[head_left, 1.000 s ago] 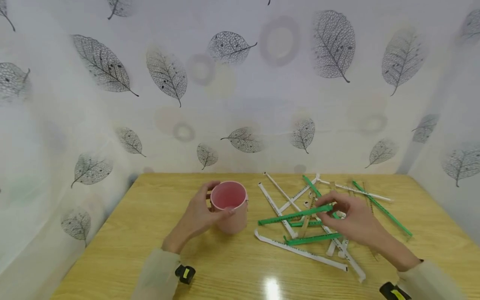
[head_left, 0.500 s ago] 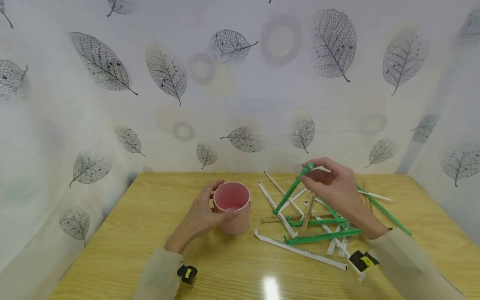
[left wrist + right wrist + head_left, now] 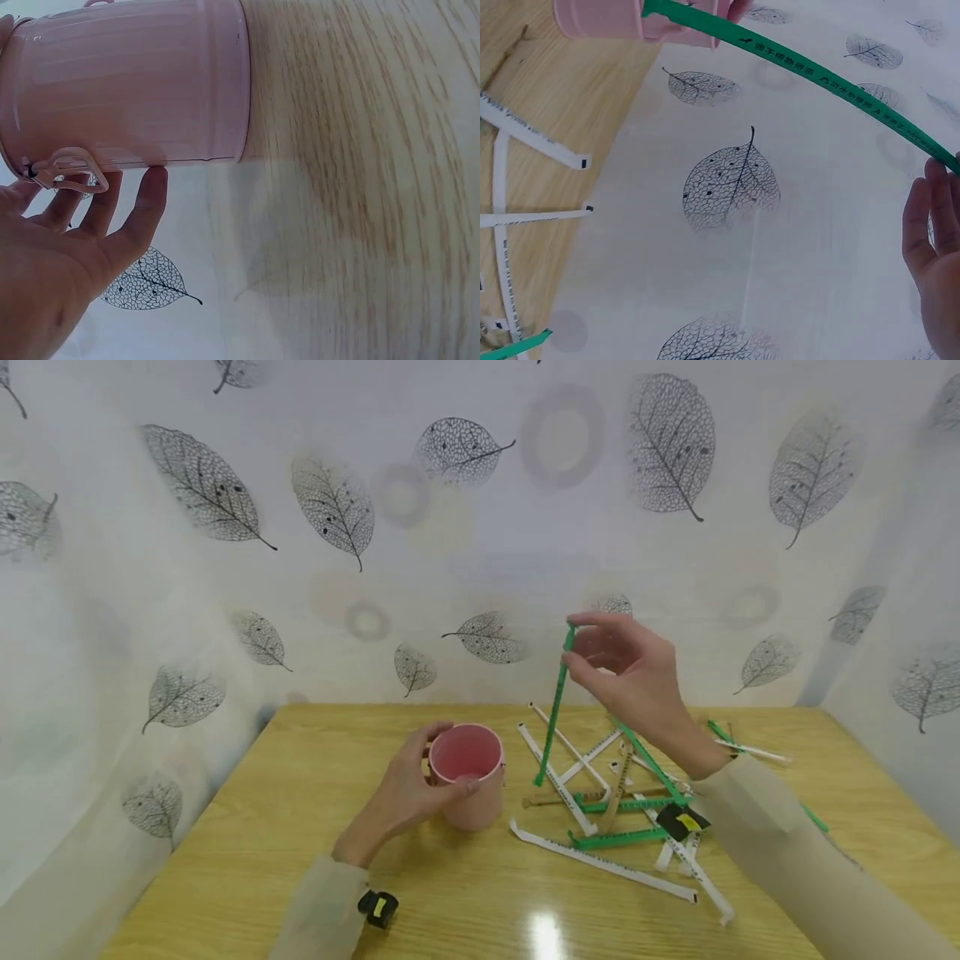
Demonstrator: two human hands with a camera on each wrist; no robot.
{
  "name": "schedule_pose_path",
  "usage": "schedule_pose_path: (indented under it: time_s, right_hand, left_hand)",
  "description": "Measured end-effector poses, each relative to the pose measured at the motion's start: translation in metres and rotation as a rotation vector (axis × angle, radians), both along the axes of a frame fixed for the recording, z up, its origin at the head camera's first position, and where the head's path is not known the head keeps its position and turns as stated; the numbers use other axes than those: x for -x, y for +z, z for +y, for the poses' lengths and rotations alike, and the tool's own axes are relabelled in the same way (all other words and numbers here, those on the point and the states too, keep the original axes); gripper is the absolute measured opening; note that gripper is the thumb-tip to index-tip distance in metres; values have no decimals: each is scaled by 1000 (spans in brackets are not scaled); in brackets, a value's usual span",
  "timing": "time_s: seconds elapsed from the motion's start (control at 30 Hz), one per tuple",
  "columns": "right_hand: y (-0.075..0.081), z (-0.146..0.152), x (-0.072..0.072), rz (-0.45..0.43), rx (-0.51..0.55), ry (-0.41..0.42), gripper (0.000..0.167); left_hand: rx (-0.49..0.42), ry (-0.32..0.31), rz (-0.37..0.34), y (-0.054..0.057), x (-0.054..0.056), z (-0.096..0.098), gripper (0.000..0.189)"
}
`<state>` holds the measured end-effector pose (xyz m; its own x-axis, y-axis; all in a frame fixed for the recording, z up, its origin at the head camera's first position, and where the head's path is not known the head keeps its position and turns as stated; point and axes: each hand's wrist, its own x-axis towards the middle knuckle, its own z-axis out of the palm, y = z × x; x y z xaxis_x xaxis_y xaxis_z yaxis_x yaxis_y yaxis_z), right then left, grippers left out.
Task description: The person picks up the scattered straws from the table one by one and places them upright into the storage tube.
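A small pink metal pail (image 3: pixel 480 806) stands upright on the wooden table, its mouth facing up. My left hand (image 3: pixel 401 793) holds it from the left, thumb across the front of the rim and fingers around the back. In the left wrist view, fingertips touch the pail (image 3: pixel 127 82) beside its small wire handle loop. Between thumb and fingertips, my right hand (image 3: pixel 630 672) pinches the top end of a green paper-wrapped straw (image 3: pixel 554 718). That straw hangs nearly upright, right of the pail. Printed dark lettering runs along its wrapper (image 3: pixel 802 67) in the right wrist view.
Several wrapped straws lie crossed in a loose pile to the right, among them a white straw (image 3: pixel 600 862), a green straw (image 3: pixel 618 839) and a brown straw (image 3: pixel 617 789). A leaf-patterned backdrop (image 3: pixel 525 568) rises behind the table (image 3: pixel 300 777).
The right hand has lifted the green straw up and leftward from over the pile, and the straw has swung from nearly level to nearly upright. The left hand and pail have shifted slightly right.
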<state>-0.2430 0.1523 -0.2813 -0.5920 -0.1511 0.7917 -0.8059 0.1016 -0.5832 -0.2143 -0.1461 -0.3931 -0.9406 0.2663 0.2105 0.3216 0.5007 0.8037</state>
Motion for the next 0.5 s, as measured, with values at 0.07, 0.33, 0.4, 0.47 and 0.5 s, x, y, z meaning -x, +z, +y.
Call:
schedule_pose_path:
  time_s: [0.07,0.33,0.4,0.47,0.5]
  right_hand:
    - [6,-8,2,30,9,27,37]
    - [24,-37,6,154,14,84,31]
    - [26,-42,6,179,0,79,32]
    - [26,-47,7,199,-26,72,33]
    - [25,-49,8,205,-38,71,33]
  left_hand:
    - [-4,5,-1,1,0,0,88]
    - [-1,-4,-51,-1,1,0,87]
    - [-5,-7,-59,-1,1,1,87]
    - [-11,-7,-63,-1,1,1,86]
    - [-13,-6,-63,0,1,1,85]
